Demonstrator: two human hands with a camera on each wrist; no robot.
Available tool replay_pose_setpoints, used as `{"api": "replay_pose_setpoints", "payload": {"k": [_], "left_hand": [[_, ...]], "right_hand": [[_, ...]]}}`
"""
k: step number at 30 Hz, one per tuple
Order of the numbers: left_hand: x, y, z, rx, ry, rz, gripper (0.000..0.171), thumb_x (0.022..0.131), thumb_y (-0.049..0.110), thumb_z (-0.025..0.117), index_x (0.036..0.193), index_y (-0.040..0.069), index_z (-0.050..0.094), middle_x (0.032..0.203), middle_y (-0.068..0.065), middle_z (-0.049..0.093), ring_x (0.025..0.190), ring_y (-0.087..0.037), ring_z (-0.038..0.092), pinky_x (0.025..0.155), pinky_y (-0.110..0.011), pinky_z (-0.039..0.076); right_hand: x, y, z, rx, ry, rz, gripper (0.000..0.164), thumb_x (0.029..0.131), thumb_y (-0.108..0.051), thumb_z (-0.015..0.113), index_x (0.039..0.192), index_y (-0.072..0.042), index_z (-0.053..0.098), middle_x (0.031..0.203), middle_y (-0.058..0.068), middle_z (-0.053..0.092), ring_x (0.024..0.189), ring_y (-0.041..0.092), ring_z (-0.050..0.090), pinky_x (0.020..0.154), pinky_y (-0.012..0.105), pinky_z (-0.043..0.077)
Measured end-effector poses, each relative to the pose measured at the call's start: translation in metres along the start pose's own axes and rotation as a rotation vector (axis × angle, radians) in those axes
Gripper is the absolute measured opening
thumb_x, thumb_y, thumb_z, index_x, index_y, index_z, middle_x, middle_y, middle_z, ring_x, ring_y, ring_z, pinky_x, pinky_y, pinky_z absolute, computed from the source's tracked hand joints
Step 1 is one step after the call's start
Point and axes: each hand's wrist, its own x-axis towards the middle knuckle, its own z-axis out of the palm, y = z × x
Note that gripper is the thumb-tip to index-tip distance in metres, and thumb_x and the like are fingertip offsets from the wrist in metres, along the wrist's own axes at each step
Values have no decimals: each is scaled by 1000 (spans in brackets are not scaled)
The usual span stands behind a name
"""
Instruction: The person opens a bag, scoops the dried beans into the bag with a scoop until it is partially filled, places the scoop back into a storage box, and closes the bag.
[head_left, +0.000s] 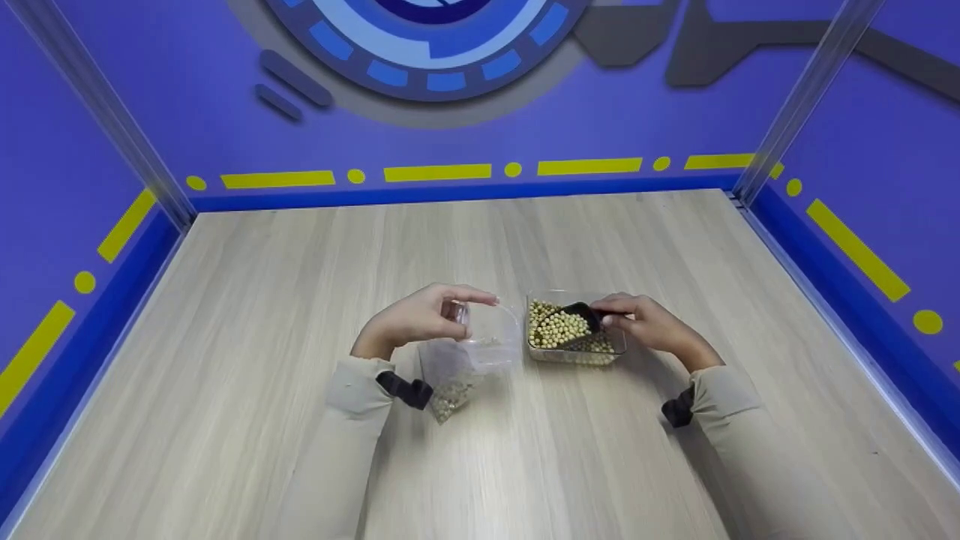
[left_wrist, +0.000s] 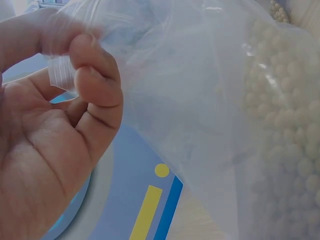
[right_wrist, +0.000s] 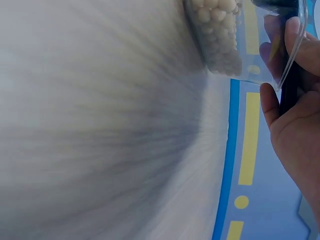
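A clear plastic bag [left_wrist: 190,100] with pale round beans in its bottom is held by my left hand [head_left: 420,319], which pinches its rim; in the head view the bag's mouth gapes toward the right. My right hand [head_left: 649,326] grips the handle of a black scoop [head_left: 590,315]. Heaped with yellowish beans [head_left: 562,328], the scoop sits within a clear rectangular container [head_left: 576,358], whose floor more of the same beans cover. In the right wrist view the dark handle [right_wrist: 289,75] runs between thumb and fingers, partly behind the container's wall.
Bag and container stand side by side on a light wood-grain table [head_left: 300,262]. Blue-purple panels [head_left: 465,142] with yellow marks enclose the back and both sides. A black strap [head_left: 405,390] is on the left wrist, another [head_left: 679,407] on the right.
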Motion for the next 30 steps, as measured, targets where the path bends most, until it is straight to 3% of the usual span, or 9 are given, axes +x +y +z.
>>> {"api": "replay_pose_setpoints", "payload": {"k": [14, 21, 23, 26, 30], "left_hand": [[1, -2, -1, -13, -8, -7, 57, 78, -6, 61, 134, 6, 56, 115, -5, 59, 60, -4, 42, 55, -18, 38], [0, -1, -2, -11, -17, 41, 56, 79, -9, 59, 133, 1, 56, 118, -9, 59, 58, -5, 38, 54, -17, 35], [0, -1, -2, -12, -17, 44, 56, 79, -9, 59, 133, 2, 56, 122, -11, 58, 58, -4, 38, 55, -17, 36], [-1, -1, -2, -14, -15, 43, 56, 78, -8, 59, 133, 2, 56, 127, -13, 57, 59, -4, 39, 55, -17, 36], [-2, -1, -1, -11, -10, 36, 56, 78, -8, 59, 134, 2, 56, 128, -13, 57, 58, -4, 39, 55, -16, 36]], "right_hand": [[-1, 2, 1, 42, 23, 24, 34, 96, -11, 53, 127, 3, 60, 129, 24, 58, 124, 41, 48, 101, 53, 41], [-1, 2, 2, 77, 30, 50, 34, 96, -11, 53, 127, 1, 60, 132, 23, 56, 126, 40, 47, 102, 49, 42], [-1, 3, 2, 73, 35, 45, 35, 96, -11, 53, 127, 2, 60, 131, 23, 56, 126, 40, 48, 102, 45, 42], [-1, 3, 2, 83, 40, 43, 36, 96, -13, 54, 128, 2, 60, 132, 23, 56, 126, 40, 48, 101, 29, 44], [-2, 5, 2, 109, 48, 41, 37, 96, -15, 55, 128, 2, 60, 133, 22, 56, 124, 22, 51, 95, 11, 40]]}}
